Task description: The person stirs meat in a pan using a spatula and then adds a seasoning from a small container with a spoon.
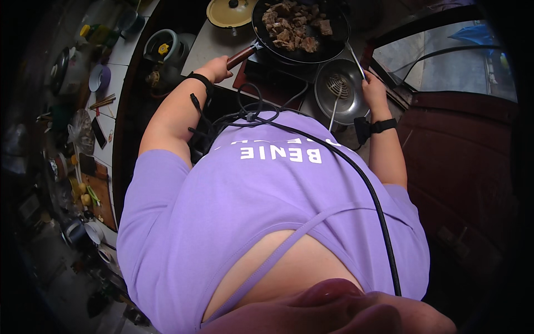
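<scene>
At the top of the view, a black frying pan (306, 52) holds chunks of browned meat (288, 25). My left hand (217, 70) is closed around the pan's brown wooden handle (242, 57). My right hand (374, 89) grips the thin metal handle of a utensil (356, 58), which reaches up to the pan's right rim; its working end cannot be made out. Near my right hand sits a steel bowl (323, 98). A wire skimmer (338, 87) lies in it, its handle pointing toward me.
A yellow lid (225, 14) lies left of the pan. Further left stands a gas cylinder (162, 46). The tiled counter at left carries a purple bowl (100, 78), a phone (99, 132) and a cutting board (100, 196). Black cable (346, 158) hangs across my front. A window (446, 58) is at right.
</scene>
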Motion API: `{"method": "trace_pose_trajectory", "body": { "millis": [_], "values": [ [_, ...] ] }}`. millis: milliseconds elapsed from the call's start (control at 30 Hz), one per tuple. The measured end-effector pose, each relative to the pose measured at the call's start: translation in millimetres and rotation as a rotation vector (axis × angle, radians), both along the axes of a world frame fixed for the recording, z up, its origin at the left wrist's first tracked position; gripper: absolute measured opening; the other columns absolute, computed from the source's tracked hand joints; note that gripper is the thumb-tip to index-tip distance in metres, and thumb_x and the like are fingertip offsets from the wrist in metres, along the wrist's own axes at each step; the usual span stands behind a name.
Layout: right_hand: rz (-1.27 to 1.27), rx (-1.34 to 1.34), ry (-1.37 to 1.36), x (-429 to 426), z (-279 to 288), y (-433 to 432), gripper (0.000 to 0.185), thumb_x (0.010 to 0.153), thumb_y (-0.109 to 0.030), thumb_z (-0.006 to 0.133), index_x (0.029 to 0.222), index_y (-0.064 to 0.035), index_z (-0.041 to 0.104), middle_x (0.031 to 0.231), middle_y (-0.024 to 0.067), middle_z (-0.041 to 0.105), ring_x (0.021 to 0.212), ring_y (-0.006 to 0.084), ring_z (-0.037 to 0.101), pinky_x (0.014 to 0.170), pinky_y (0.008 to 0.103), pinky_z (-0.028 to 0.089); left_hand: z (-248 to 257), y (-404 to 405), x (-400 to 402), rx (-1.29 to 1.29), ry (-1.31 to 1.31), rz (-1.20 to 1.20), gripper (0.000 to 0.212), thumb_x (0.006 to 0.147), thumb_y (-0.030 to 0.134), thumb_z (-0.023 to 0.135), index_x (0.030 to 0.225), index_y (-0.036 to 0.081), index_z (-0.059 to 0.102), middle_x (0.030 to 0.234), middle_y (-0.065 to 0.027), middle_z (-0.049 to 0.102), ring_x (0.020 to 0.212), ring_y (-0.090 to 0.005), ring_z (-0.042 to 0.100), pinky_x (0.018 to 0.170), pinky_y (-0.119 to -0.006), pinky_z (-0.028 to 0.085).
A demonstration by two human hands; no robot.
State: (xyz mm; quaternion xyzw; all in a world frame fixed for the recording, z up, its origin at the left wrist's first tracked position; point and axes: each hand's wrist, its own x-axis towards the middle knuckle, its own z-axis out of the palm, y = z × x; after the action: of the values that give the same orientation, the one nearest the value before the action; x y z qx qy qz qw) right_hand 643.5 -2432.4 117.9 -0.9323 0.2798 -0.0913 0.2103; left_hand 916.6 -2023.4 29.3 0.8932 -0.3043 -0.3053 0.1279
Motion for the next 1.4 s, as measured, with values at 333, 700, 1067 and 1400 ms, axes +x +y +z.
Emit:
{"method": "trace_pose_trajectory", "body": {
  "millis": [333,700,1067,1400],
  "values": [
    [0.045,-0.223,0.204,0,40,30,0.036,0.087,-0.015,0.05,0.123,-0.0164,0.057,0.098,0.0177,0.065,0.091,0.0358,0.062,0.076,0.0461,0.05,1,1,1,0.012,-0.018,-0.018,0.043,0.076,0.024,0.073,0.109,0.004,0.053,0.091,-0.0191,0.065,0.088,-0.0365,0.063,0.078,-0.042,0.049],
    [0.2,-0.181,0.218,16,40,16,0.034,0.084,-0.012,0.05,0.115,-0.0071,0.063,0.098,0.0191,0.066,0.095,0.0355,0.062,0.084,0.0432,0.048,3,2,-1,-0.022,0.0,-0.002,0.041,0.078,0.022,0.072,0.109,0.004,0.053,0.088,-0.0179,0.065,0.078,-0.0331,0.064,0.071,-0.041,0.051],
    [0.073,-0.168,0.219,23,27,-3,0.038,0.085,-0.014,0.043,0.119,-0.0079,0.061,0.107,0.0198,0.064,0.102,0.0357,0.06,0.087,0.0431,0.047,5,-2,-3,-0.007,-0.018,-0.008,0.041,0.077,0.022,0.073,0.108,0.003,0.053,0.09,-0.0187,0.065,0.082,-0.0347,0.064,0.074,-0.041,0.05],
    [0.103,-0.229,0.23,24,55,6,0.037,0.088,-0.015,0.041,0.117,-0.0075,0.061,0.107,0.0197,0.064,0.102,0.0347,0.06,0.087,0.0436,0.047,-6,1,0,-0.026,-0.012,-0.003,0.043,0.076,0.022,0.074,0.109,0.004,0.053,0.093,-0.0198,0.065,0.086,-0.0359,0.063,0.076,-0.042,0.05]
  ]
}}
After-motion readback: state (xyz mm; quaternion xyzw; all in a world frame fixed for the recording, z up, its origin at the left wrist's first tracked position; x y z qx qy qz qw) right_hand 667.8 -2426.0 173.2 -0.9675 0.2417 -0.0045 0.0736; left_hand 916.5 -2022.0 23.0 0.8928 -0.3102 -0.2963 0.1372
